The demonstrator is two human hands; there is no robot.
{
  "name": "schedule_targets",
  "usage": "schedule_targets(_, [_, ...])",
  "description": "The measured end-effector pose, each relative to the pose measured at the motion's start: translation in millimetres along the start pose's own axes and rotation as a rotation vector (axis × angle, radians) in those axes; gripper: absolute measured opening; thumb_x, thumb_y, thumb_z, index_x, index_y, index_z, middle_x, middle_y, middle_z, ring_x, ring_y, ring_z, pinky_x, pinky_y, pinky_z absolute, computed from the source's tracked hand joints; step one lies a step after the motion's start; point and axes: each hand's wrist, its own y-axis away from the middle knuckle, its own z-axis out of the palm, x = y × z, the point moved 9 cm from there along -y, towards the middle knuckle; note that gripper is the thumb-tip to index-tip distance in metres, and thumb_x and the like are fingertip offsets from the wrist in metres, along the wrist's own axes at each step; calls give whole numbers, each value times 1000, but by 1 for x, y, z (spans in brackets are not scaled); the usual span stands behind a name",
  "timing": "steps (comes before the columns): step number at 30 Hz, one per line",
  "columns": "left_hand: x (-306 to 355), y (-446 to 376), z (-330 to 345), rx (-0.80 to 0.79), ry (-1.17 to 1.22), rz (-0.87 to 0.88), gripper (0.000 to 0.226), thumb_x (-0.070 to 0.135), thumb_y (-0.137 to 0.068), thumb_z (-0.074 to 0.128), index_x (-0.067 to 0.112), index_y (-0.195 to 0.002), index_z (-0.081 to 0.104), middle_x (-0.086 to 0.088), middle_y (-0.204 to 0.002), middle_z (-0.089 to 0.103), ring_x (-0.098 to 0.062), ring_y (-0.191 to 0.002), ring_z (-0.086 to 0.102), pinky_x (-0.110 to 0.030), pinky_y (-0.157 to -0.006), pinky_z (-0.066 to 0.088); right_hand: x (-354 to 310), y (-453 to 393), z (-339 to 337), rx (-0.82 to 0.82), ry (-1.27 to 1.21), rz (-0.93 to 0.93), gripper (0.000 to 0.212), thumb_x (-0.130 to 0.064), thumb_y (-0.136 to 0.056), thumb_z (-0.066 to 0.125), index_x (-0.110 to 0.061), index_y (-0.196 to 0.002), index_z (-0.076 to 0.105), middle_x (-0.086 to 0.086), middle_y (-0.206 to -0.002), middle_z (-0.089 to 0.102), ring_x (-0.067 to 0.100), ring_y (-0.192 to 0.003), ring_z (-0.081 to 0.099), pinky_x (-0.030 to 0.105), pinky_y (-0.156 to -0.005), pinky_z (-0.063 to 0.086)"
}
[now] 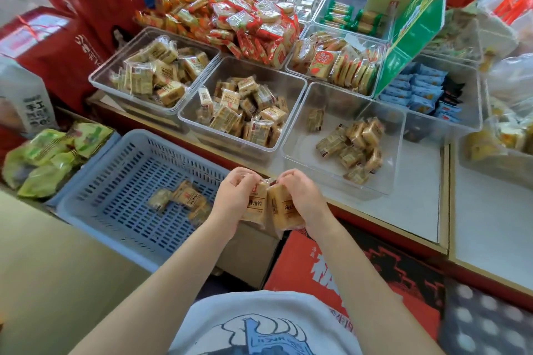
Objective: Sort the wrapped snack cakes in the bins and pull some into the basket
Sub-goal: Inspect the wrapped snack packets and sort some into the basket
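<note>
My left hand (233, 199) grips a wrapped tan snack cake (258, 204), and my right hand (302, 196) grips another one (282, 209). The two cakes touch, held over the right edge of the blue slotted basket (95, 204). Several wrapped cakes (181, 199) lie on the basket floor. Three clear bins hold the same kind of cakes: a far left bin (99, 78), a middle bin (187, 121), and a right bin (294, 150) with a small pile (352, 147).
Red and orange snack packs (253, 23) are heaped behind the bins. A green sign (415, 26) leans over blue packets (415, 89). Green bags (49, 158) lie left of the basket. Red boxes (317, 268) sit below the counter edge.
</note>
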Motion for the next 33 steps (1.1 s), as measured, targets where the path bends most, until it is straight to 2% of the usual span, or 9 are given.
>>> schedule_targets(4, [3,11,-12,1,-82,119,20,23,-99,63,18,-80,63,-5,-76,61,-24,-75,61,-48,-70,56,1,10,15,-82,35,-61,16,-41,-99,62,-27,-100,68,0,-88,73,14,-78,69,30,-70,56])
schedule_targets(9, [6,19,-21,-44,-114,225,22,25,-98,68,21,-76,68,-2,-71,64,-18,-69,61,-35,-64,51,1,18,24,-89,74,-105,9,-29,-98,66,-20,-97,68,-6,-73,66,6,-68,65,18,-60,51])
schedule_targets(15, [-28,28,-22,-107,256,-184,19,31,-98,65,15,-89,70,-11,-88,72,-27,-79,71,-43,-74,58,-1,24,23,-30,40,-149,11,-22,-96,69,-21,-85,73,-2,-80,72,9,-68,66,20,-62,54])
schedule_targets(19, [-34,33,-20,-96,336,-267,27,36,-101,62,10,-95,68,-8,-83,76,-23,-74,74,-37,-66,57,-1,27,22,-42,18,-137,13,-20,-95,69,-21,-82,73,-4,-78,73,9,-67,67,20,-61,55])
schedule_targets(22, [-36,27,-22,-64,321,-288,40,45,-105,51,12,-99,73,-10,-91,79,-21,-77,76,-38,-68,58,1,26,19,-18,17,-117,13,-20,-96,68,-20,-83,72,-5,-74,72,7,-64,66,19,-58,53])
schedule_targets(25, [-36,19,-22,-79,164,-278,50,66,-95,52,24,-113,72,-8,-104,78,-24,-97,73,-46,-91,57,6,22,15,42,-10,-76,14,-21,-97,66,-19,-84,70,-3,-73,70,10,-64,64,23,-60,53])
schedule_targets(27, [-28,23,-13,-210,-25,-171,81,80,-74,60,24,-132,56,-6,-115,73,-23,-106,70,-47,-95,55,6,21,12,65,-11,-73,16,-24,-98,63,-19,-84,68,0,-74,67,13,-67,63,28,-63,53])
schedule_targets(29, [-30,28,1,-326,-64,-141,98,82,-67,71,18,-138,50,-8,-119,71,-25,-106,71,-47,-90,58,5,20,13,46,-45,-65,19,-28,-100,60,-18,-86,67,3,-77,67,17,-71,63,33,-67,55])
schedule_targets(33, [-23,32,17,-410,132,-130,58,52,-83,72,4,-115,66,-9,-94,75,-21,-79,72,-33,-72,59,5,16,13,-11,-160,14,35,-46,-103,51,-17,-90,66,5,-76,66,19,-71,64,36,-69,55])
